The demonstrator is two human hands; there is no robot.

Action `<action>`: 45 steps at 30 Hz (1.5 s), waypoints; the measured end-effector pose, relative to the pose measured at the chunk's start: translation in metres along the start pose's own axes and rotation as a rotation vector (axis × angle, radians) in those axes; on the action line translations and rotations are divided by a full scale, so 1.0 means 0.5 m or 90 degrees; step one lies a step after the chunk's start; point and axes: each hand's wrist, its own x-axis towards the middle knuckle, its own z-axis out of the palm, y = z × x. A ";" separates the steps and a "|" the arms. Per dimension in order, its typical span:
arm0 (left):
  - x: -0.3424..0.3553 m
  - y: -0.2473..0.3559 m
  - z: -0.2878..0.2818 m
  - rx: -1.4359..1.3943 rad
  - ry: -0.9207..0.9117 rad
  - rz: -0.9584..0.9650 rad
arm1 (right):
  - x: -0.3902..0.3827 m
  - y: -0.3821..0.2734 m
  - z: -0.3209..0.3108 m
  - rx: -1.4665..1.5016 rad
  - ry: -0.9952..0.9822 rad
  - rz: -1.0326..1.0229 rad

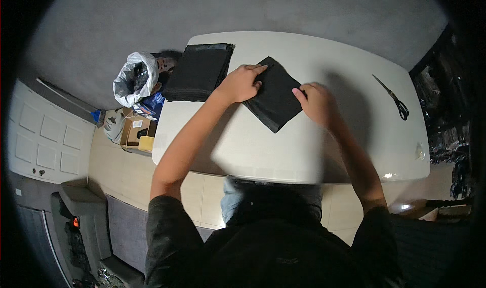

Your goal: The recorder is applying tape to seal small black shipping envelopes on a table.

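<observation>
A rectangular piece of layered black material [273,105] lies slantwise on the white table [253,156]. My left hand [242,84] rests on its upper-left part, open, index finger stretched out and thumb apart. My right hand [316,103] is closed on the right edge, thumb on top; the fingertips underneath are hidden. A thick, neat stack of similar black pieces [199,70] sits at the table's back left, just beside my left hand. Black-handled scissors [397,103] lie at the table's right, apart from my right hand.
Left of the table stand a white sack [124,88], a blue bag [149,105] and a cardboard box [132,131]. Dark plastic-covered items [440,110] crowd the right side. A white door [48,136] and a grey sofa [83,207] are at the left.
</observation>
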 end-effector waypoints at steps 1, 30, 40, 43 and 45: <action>0.001 0.009 0.006 0.075 0.014 -0.030 | 0.004 -0.001 0.021 -0.069 0.095 -0.029; -0.129 -0.008 -0.007 -0.051 -0.123 -0.340 | 0.022 -0.116 0.095 0.016 -0.086 -0.271; -0.144 -0.012 0.015 -0.078 0.079 -0.300 | 0.043 -0.039 0.121 0.018 0.046 -0.216; -0.146 -0.001 0.009 -0.028 0.144 -0.321 | 0.042 -0.023 0.098 0.012 0.094 -0.171; -0.146 0.024 0.014 0.023 0.238 -0.174 | 0.030 -0.003 0.101 -0.018 0.092 -0.171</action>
